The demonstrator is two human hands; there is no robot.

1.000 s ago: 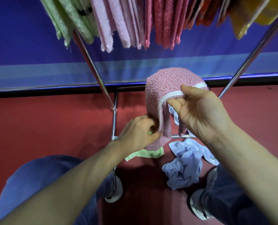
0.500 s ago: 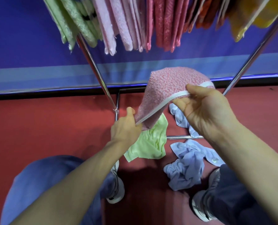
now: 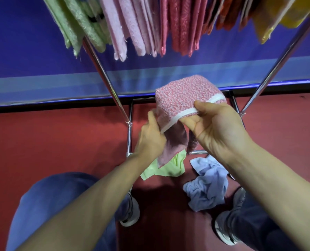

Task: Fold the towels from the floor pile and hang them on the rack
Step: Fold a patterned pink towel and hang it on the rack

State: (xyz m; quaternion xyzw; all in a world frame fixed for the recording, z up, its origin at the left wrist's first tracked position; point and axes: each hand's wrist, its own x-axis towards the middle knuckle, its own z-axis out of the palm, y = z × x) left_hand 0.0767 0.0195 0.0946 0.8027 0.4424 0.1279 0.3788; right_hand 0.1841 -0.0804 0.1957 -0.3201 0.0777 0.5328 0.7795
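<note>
Pink towel mid-frame, btwn both hands: left hand grips its lower edge, right hand pinches white trim. Rack up top holds hung towels.

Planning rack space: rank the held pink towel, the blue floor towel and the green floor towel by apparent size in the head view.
1. pink towel, though it is nearer the camera, so unsure.
2. blue towel, crumpled.
3. green towel, partly hidden behind the pink one.
</note>
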